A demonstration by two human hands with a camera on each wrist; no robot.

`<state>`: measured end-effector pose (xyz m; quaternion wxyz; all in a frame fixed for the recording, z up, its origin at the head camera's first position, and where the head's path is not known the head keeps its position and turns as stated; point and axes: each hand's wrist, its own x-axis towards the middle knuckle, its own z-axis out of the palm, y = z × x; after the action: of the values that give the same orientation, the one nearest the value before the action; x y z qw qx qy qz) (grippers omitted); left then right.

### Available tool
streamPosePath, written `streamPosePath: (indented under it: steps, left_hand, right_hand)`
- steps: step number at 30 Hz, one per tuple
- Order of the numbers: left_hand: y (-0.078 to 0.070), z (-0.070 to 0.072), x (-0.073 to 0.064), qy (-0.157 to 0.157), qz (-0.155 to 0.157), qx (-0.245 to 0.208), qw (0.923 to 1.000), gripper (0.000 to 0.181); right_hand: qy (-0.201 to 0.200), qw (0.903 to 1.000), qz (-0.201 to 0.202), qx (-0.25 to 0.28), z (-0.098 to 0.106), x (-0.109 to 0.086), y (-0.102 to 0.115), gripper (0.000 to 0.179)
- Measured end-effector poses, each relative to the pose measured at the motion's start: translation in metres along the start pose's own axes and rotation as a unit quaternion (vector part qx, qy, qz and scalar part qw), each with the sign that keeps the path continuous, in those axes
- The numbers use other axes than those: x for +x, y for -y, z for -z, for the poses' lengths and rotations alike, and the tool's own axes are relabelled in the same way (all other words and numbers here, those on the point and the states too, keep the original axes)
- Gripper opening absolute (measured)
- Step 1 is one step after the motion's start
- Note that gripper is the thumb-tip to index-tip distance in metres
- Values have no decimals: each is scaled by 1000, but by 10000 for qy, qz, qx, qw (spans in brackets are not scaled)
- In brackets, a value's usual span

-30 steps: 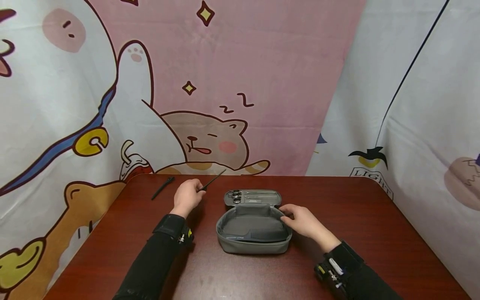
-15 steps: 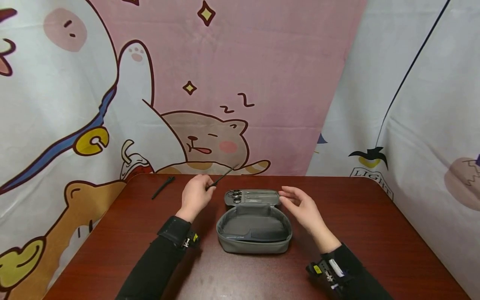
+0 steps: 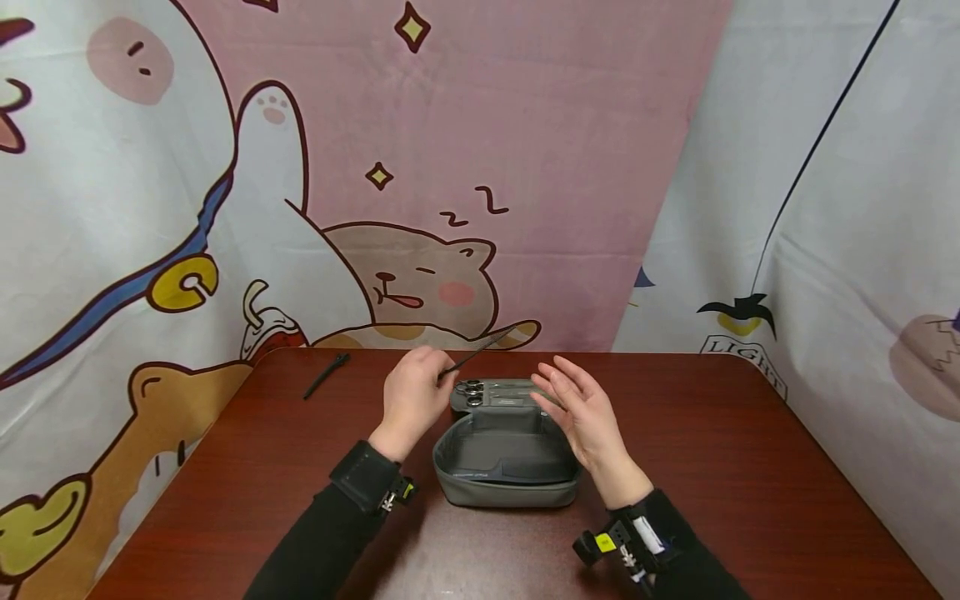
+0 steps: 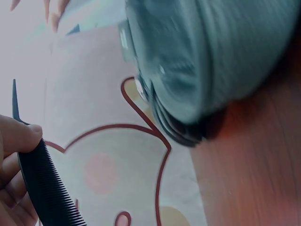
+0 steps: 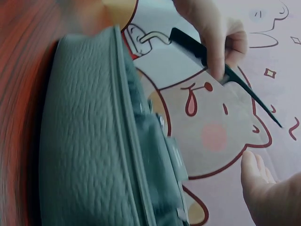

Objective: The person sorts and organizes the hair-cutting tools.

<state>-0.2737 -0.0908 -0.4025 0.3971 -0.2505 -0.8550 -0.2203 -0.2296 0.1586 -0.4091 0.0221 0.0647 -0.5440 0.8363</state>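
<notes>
While the comb (image 4: 51,188) hangs aloft at about half past eleven from the gray case (image 3: 506,496), seen from the head, good handling depends on a firm yet light pinch. The left hand (image 3: 418,396), at ten o'clock, grasps it between thumb and finger where the toothed part narrows into the tail; in the head view that tail points to two o'clock. This seems a sound place to grip: it leaves the tail free and the teeth uncrushed.

The right hand (image 3: 588,425), at two o'clock, is unladen, its fingers extended and apart from the comb. Should it take the tail, it had best pinch behind the thin tip, with the left letting go only once that hold is sure.

The case stands on the surface (image 3: 750,467), its lid (image 3: 502,383) laid back at twelve o'clock with small metal tools (image 3: 473,392) in it; both wrists should clear them. Farther out, near ten o'clock, lies a slim black object (image 3: 326,377), well apart from the case.
</notes>
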Motion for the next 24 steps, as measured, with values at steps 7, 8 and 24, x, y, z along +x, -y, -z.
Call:
streamPosePath:
  steps: [7,8,24]
  left_hand:
    - [-19,1,3,-341,-426,-108,9985,18]
    - [-21,0,3,-361,-464,-124,9982,19]
    - [-48,-4,1,-594,-1126,-112,9918,19]
  right_hand:
    - [-39,9986,130,518,-13,0,-4,52]
    - [-46,9983,159,559,-15,-1,-4,52]
    - [-320,9886,645,1323,-44,-1,-5,42]
